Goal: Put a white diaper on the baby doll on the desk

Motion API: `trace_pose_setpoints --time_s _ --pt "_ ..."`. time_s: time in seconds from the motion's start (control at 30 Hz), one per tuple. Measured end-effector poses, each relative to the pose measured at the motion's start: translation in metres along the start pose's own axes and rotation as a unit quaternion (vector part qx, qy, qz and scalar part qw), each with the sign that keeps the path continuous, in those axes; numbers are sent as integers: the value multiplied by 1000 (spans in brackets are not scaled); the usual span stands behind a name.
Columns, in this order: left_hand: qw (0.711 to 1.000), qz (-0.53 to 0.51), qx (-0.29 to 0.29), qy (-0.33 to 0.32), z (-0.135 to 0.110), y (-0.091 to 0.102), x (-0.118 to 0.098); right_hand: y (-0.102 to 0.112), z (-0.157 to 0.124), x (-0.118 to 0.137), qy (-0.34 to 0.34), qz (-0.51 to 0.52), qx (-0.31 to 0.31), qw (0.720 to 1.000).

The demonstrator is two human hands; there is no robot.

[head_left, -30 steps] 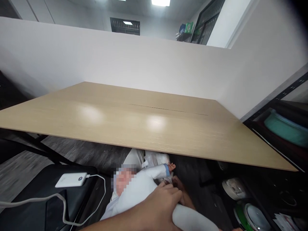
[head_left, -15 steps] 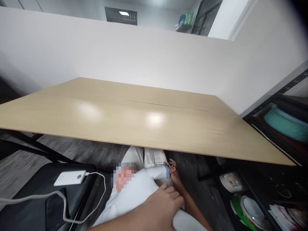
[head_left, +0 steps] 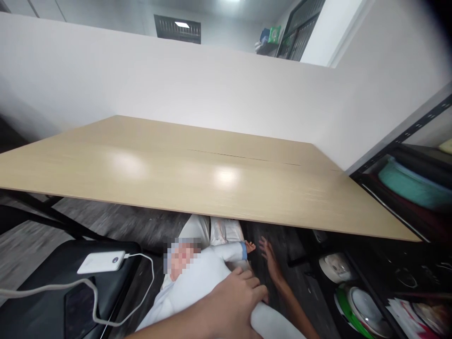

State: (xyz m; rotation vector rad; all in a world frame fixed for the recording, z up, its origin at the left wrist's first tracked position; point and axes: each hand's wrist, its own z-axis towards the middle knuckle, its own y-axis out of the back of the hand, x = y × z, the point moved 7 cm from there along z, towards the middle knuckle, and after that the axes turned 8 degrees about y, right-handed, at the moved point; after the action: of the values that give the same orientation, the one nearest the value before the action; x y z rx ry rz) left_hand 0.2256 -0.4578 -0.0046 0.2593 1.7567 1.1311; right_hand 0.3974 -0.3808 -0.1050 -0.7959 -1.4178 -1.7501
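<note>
A person in white clothes (head_left: 201, 278) with a blue cuff lies across my lap; the face is blurred out. My left hand (head_left: 240, 292) comes in from the bottom and rests over this person's lower body, its fingers curled round the white-clad leg (head_left: 275, 322). That person's bare hand (head_left: 250, 246) sticks out of the cuff with nothing in it. To its right, a small gap away, my right hand (head_left: 268, 252) is open with its fingers apart, below the table's edge. My own light trousers (head_left: 196, 228) show under the table, beside a pale patterned cloth (head_left: 226, 230).
A wooden table (head_left: 176, 174) stands ahead against a white partition (head_left: 212, 89). At left, a black chair (head_left: 28, 296) bears a white power bank (head_left: 100, 262) with a cable and a dark phone (head_left: 80, 308). Right: a shelf with a teal basin (head_left: 413, 183) and several containers (head_left: 367, 310).
My right hand has let go of the other person's hand and moved right, fingers now spread. My left hand keeps its place. The view has shifted slightly.
</note>
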Motion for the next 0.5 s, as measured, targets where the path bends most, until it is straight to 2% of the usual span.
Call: trace_pose_setpoints --time_s 0.07,0.13,0.23,0.33,0.43,0.5 --pt "1000 2 2 -14 0 -1 0 15 -3 1 6 11 -13 1000" --pt "999 9 9 -31 -1 -3 -1 14 1 23 59 5 42 997" --pt "999 19 -4 -50 -1 -2 -5 -22 10 72 155 -69 212 962" --pt "997 15 -45 -65 -6 5 -10 -73 21 107 191 -205 347 895" --pt "989 -22 -124 -81 -30 19 -8 -105 33 142 231 -242 378 863" --pt "975 -50 -203 -81 -64 29 3 -111 35 168 284 -256 364 849"
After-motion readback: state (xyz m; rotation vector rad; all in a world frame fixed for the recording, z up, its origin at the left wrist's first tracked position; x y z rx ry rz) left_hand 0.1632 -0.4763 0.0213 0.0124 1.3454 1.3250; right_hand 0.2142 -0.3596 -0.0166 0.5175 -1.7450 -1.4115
